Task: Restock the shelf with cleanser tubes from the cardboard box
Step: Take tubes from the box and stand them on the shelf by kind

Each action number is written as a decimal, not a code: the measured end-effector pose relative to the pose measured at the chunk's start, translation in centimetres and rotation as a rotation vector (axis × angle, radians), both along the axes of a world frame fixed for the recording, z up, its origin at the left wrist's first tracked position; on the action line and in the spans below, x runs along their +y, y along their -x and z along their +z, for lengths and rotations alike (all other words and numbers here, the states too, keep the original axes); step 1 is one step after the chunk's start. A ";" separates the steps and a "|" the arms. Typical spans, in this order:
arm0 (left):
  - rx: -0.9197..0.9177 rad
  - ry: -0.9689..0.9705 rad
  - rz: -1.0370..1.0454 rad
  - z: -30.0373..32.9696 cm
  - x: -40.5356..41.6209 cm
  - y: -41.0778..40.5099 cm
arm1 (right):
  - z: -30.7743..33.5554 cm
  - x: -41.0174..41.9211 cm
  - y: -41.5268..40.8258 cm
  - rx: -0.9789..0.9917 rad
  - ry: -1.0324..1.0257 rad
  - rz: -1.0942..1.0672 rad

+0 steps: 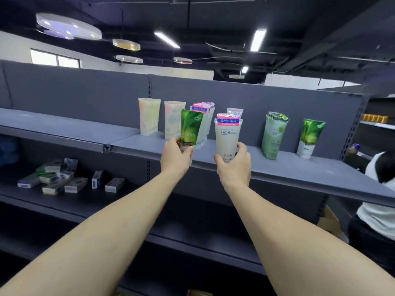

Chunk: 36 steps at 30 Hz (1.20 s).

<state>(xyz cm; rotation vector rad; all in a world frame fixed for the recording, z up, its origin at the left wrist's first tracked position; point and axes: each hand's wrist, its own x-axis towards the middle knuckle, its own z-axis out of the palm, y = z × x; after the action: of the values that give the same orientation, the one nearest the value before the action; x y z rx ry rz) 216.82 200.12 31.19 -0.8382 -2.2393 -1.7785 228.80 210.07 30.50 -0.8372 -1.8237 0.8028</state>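
Grey store shelf (299, 165) with bare room along its front edge, tubes standing behind. Left hand (176, 155) grips a green cleanser tube (190, 128) upright; right hand (234, 163) grips a white cleanser tube (227, 135), both above that edge.

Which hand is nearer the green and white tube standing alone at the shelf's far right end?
Right. The right hand is left of the green and white tube; the left hand is farther left.
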 end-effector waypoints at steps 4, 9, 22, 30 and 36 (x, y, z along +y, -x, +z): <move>0.018 0.007 0.006 0.9 0.5 3.4 | 1.3 0.4 3.1 -0.018 0.018 -0.031; 0.025 -0.003 -0.041 1.4 1.2 8.0 | 2.4 0.8 8.0 0.014 0.039 -0.033; 0.056 0.006 -0.127 1.2 4.5 17.5 | 1.1 2.5 18.0 -0.036 0.036 -0.126; 0.057 0.016 -0.168 1.2 5.7 18.5 | 0.6 2.9 19.3 -0.038 0.041 -0.154; 0.049 0.001 -0.149 0.6 5.2 18.0 | 0.6 2.6 18.3 -0.106 0.068 -0.111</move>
<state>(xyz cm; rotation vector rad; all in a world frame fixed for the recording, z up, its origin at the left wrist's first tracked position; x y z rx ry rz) 198.81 205.33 31.78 -1.0627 -2.1995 -1.7979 210.51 212.69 31.05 -1.0329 -1.8333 0.7659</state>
